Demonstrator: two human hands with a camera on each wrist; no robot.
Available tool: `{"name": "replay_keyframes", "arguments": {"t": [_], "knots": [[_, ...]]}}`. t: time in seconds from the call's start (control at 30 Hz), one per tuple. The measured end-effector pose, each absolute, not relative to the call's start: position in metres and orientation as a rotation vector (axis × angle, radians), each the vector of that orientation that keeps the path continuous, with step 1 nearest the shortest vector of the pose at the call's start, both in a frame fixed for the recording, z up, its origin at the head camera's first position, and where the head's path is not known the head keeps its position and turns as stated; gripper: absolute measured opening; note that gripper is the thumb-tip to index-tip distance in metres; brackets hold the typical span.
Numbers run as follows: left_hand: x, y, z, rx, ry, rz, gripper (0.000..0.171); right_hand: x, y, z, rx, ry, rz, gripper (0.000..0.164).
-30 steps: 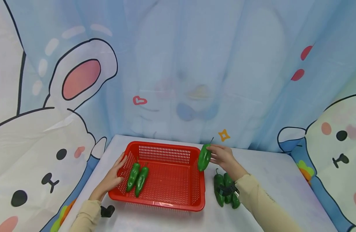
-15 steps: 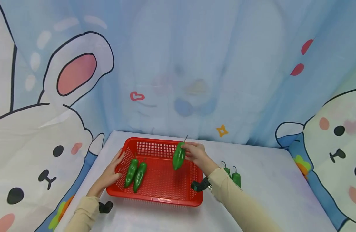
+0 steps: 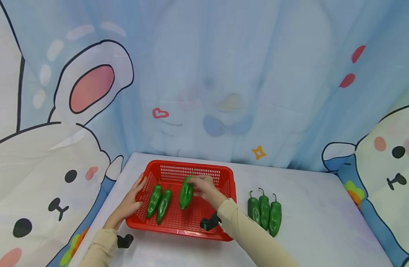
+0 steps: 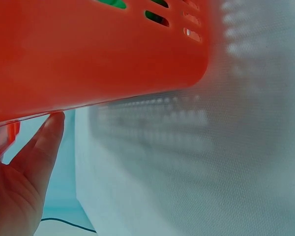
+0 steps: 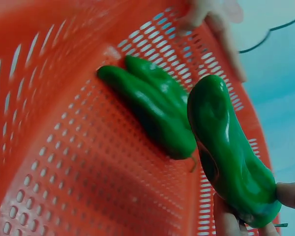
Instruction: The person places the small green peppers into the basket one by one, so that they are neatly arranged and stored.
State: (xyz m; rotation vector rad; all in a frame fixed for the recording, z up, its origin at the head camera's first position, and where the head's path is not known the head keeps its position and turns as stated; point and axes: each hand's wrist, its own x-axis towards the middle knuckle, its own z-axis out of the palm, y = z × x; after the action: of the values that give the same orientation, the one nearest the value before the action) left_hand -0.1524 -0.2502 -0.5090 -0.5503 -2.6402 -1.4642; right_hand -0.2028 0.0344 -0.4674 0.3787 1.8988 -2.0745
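Note:
My right hand (image 3: 206, 188) pinches a green pepper (image 3: 186, 193) near its stem end, above the floor of a red plastic basket (image 3: 181, 233). In the right wrist view that pepper (image 5: 231, 152) hangs between thumb and fingers, clear of the two green peppers (image 5: 147, 103) lying side by side in the basket. Those two lie toward the basket's left end in the head view. My left hand (image 3: 127, 204) rests against the left rim of the basket. Its fingers look straight, and in the left wrist view a finger (image 4: 51, 128) touches the basket wall (image 4: 98, 64).
Three more green peppers (image 3: 264, 211) lie in a row on the white table (image 3: 318, 218), right of the basket. Behind the table hangs a blue curtain (image 3: 204, 74) printed with cartoon animals.
My right hand has carried the pepper leftward from beside the basket's right rim to over its middle. The peppers on the table have come back into view. My left hand stays at the rim.

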Motion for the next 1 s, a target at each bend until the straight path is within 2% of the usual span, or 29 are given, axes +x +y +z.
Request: {"name": "replay_keyframes", "arguments": {"t": [0.6,1.0], "knots": [[-0.152,-0.252,-0.512,-0.518,-2.662,-1.489,0.09,-0.196,-0.013,-0.485,0.331,1.975,-1.858,0.008],[-0.153,-0.252,-0.512,-0.495,-2.665,-1.515,0.092,-0.202,-0.037,-0.485,0.427,2.029,-1.797,0.022]]}}
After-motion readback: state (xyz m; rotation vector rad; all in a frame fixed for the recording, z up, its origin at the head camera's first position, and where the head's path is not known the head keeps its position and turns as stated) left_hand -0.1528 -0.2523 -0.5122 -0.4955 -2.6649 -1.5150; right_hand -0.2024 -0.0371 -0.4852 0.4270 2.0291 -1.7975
